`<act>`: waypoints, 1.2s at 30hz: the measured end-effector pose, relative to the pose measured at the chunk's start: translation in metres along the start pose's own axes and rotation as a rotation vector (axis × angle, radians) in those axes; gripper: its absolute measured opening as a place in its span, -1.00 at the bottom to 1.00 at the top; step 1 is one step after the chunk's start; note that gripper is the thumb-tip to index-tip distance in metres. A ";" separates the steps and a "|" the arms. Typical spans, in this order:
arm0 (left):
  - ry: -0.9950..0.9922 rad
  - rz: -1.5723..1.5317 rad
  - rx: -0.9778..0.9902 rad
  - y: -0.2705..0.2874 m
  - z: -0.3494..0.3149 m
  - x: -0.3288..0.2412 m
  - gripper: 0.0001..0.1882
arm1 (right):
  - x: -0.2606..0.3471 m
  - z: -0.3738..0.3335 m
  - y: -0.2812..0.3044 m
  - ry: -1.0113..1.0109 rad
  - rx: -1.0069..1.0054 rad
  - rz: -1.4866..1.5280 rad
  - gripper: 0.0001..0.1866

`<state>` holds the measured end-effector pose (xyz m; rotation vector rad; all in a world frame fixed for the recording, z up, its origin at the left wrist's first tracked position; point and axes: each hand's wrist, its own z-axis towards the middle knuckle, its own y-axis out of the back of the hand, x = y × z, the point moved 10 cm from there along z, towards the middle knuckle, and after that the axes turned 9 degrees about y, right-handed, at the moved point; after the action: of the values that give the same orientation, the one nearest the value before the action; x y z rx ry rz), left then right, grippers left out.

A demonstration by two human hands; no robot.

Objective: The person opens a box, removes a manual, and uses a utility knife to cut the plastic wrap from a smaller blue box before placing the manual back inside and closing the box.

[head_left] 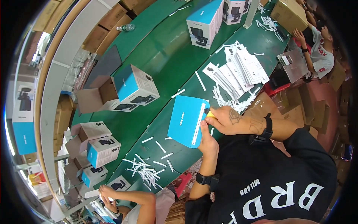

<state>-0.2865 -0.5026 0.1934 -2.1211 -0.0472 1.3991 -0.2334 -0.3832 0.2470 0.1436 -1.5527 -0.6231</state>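
A flat turquoise cardboard packaging piece with a white strip along its right edge is tilted over the green table. My left hand grips its lower right edge, thumb on top. My right hand is closed around a small yellow and black tool that resembles a utility knife, its tip at the white strip; the blade is not distinguishable. Just beyond my hands lies a fanned stack of white printed cardboard pieces, with cut white strips around it.
More white strips litter the table's near left. Turquoise and white boxes stand on the green surface, some with flaps raised. A co-worker's hands are at lower left; another person handles a brown carton at upper right.
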 end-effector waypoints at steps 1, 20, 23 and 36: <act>-0.001 0.000 -0.001 -0.001 0.001 -0.001 -0.61 | 0.013 0.003 0.007 0.116 -0.038 -0.246 -0.57; 0.111 0.016 -0.061 0.002 -0.015 -0.031 -0.63 | -0.077 -0.037 0.108 0.251 0.295 -0.822 -0.47; 0.172 -0.201 -0.094 0.029 -0.022 -0.037 -0.56 | -0.064 -0.009 0.102 0.071 0.267 -0.457 -0.38; -0.168 0.843 -0.085 0.037 -0.027 -0.098 -0.22 | 0.037 0.042 0.027 0.652 0.320 -0.199 -0.44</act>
<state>-0.3175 -0.5785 0.2635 -2.1750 0.8187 2.0567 -0.2701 -0.3653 0.2940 0.6823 -0.9952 -0.4156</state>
